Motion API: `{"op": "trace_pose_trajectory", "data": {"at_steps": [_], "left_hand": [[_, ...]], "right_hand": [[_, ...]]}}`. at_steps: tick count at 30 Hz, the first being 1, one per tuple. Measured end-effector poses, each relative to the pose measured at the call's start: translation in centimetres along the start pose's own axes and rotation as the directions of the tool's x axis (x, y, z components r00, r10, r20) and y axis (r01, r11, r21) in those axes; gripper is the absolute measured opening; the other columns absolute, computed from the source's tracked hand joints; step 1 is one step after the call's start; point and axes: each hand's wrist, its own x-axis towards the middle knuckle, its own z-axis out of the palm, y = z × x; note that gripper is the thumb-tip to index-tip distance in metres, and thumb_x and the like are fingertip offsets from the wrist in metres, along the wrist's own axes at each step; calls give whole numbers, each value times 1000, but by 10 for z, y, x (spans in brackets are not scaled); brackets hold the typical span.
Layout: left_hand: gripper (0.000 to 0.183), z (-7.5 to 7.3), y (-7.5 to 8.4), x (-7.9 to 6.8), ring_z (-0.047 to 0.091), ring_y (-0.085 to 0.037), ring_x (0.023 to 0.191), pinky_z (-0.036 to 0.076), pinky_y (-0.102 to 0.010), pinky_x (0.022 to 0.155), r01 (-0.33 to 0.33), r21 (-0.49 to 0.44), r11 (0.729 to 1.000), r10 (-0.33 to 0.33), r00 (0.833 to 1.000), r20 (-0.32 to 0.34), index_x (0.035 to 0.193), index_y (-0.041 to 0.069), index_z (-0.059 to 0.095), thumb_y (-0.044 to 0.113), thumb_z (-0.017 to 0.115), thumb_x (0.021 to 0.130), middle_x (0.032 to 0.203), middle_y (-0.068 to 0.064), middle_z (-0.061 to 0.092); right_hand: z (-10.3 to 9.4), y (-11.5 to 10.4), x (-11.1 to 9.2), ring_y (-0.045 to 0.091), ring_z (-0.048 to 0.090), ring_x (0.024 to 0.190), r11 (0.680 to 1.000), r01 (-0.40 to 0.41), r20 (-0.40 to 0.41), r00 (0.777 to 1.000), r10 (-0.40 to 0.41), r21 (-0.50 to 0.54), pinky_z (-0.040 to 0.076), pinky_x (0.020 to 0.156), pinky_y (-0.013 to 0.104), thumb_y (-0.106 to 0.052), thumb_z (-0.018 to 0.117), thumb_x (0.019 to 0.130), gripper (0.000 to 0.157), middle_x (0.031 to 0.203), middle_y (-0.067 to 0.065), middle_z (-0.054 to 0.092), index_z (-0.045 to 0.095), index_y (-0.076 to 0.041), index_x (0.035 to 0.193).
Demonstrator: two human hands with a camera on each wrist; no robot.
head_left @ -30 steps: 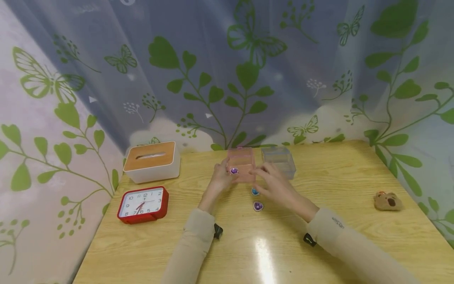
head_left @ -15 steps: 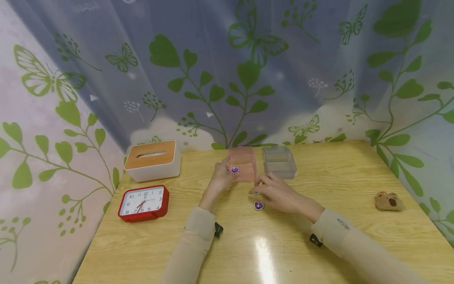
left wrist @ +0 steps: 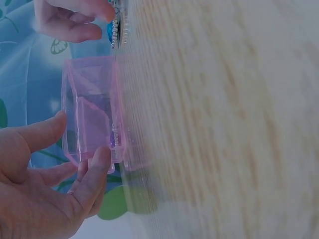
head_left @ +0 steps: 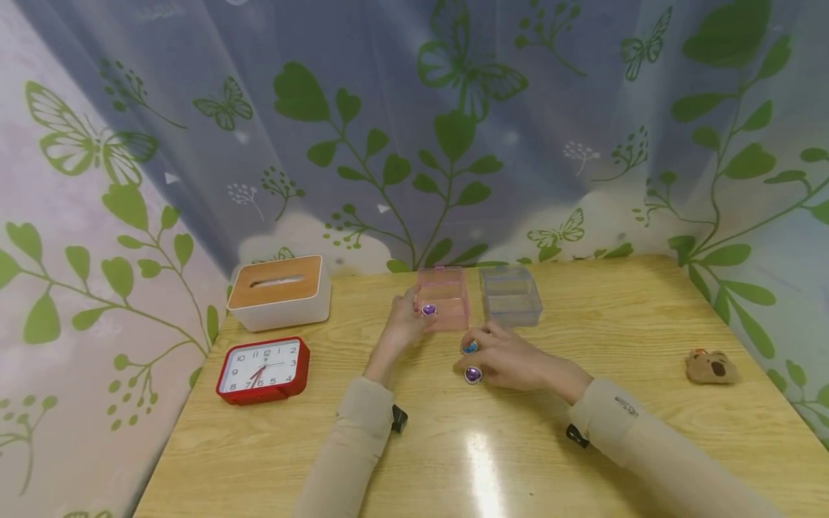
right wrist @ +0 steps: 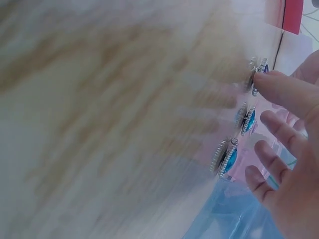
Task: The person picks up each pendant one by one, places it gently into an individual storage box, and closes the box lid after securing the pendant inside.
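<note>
My left hand [head_left: 403, 325] grips the left side of a clear pink plastic box [head_left: 451, 291], thumb on its rim in the left wrist view. A purple gem [head_left: 429, 310] with a beaded silver edge shows inside that box. My right hand [head_left: 508, 356] is low over the table, fingers loosely bent. In the right wrist view its thumb touches a heart-shaped purple gem pendant [right wrist: 264, 67]. A blue gem pendant [right wrist: 250, 121] stands near the fingers, with another blue pendant [right wrist: 230, 158] beyond it. The head view shows one blue gem [head_left: 469, 347]; the hand hides the other.
A clear grey-blue divided box [head_left: 512, 295] stands right of the pink one. On the left are a tissue box [head_left: 278, 316] and a red clock [head_left: 298, 374]. A small brown plush toy [head_left: 710, 367] lies far right. A patterned curtain [head_left: 363, 201] hangs along the table's back edge.
My right hand has come back from the pink box toward the front, down to the gem pendants on the table. The left hand has stayed at the pink box.
</note>
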Motion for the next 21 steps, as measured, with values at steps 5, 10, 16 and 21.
{"op": "trace_pose_trajectory", "data": {"at_steps": [5, 10, 16, 21], "left_hand": [[79, -1, 1, 0, 53, -27, 106, 55, -42, 95, 3, -7, 1000, -3, 1000, -3, 162, 4, 37, 9, 78, 94, 131, -27, 51], [79, -1, 2, -1, 53, -27, 106, 54, -38, 91, 14, -13, 1000, -14, 1000, 2, 163, 6, 37, 9, 78, 95, 131, -26, 52], [79, -1, 0, 1, 51, -23, 100, 50, -32, 83, 8, 12, 1000, -8, 1000, 1, 162, 5, 38, 10, 78, 95, 127, -25, 52], [78, -2, 2, 0, 49, -22, 97, 47, -31, 81, 12, 18, 1000, -12, 1000, 1, 162, 6, 38, 10, 78, 95, 127, -25, 52]], "right_hand": [[1, 1, 1, 27, 49, 124, 999, 5, 15, 1000, -4, -37, 52, 102, 53, -23, 84, 90, 39, 140, 3, 60, 76, -32, 127], [2, 1, 1, 26, 50, 124, 997, -1, 6, 1000, 2, -82, 50, 106, 54, -26, 85, 90, 32, 138, 1, 62, 78, -30, 121], [-1, -3, 4, 27, 54, 123, 991, 33, -7, 999, -34, -126, 53, 105, 54, -27, 84, 91, 24, 133, 1, 65, 80, -28, 114], [0, -5, 7, 23, 54, 120, 980, 73, -27, 997, -79, -185, 54, 101, 48, -30, 83, 93, 16, 129, -3, 66, 80, -29, 108]]}}
